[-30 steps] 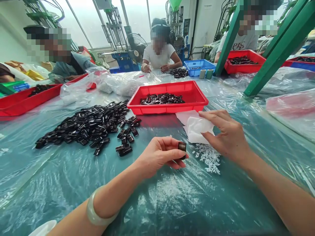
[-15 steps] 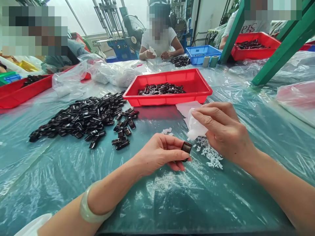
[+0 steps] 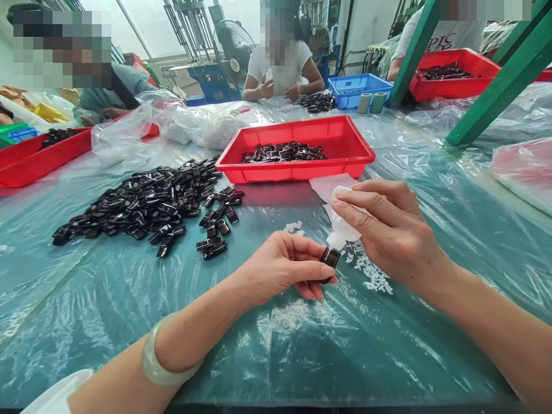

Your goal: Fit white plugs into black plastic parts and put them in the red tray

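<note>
My left hand point(image 3: 287, 267) pinches a small glossy black rectangular piece point(image 3: 330, 258) between thumb and fingers, its far end pointing up and right. My right hand point(image 3: 394, 227) is closed on a crumpled white cloth point(image 3: 342, 230), whose lower tip meets the top end of that piece. Whether the cloth is fabric or tissue is unclear. Below my right hand lie small white scraps point(image 3: 373, 276) on the plastic-covered table. A thin white sheet point(image 3: 330, 187) lies behind the cloth. To the left is a large pile of similar black pieces point(image 3: 142, 204).
A red tray point(image 3: 297, 172) with more black pieces stands straight ahead. Plastic bags point(image 3: 194, 126) lie behind the pile. Across the table a person point(image 3: 280, 75) works beside a blue tray point(image 3: 357, 92). A green slanted post point(image 3: 495, 86) rises at the right. Another red tray point(image 3: 43, 161) stands far left.
The cloth in my right hand has moved down onto the end of the black piece, where a gap showed before. My left hand has tilted the piece slightly.
</note>
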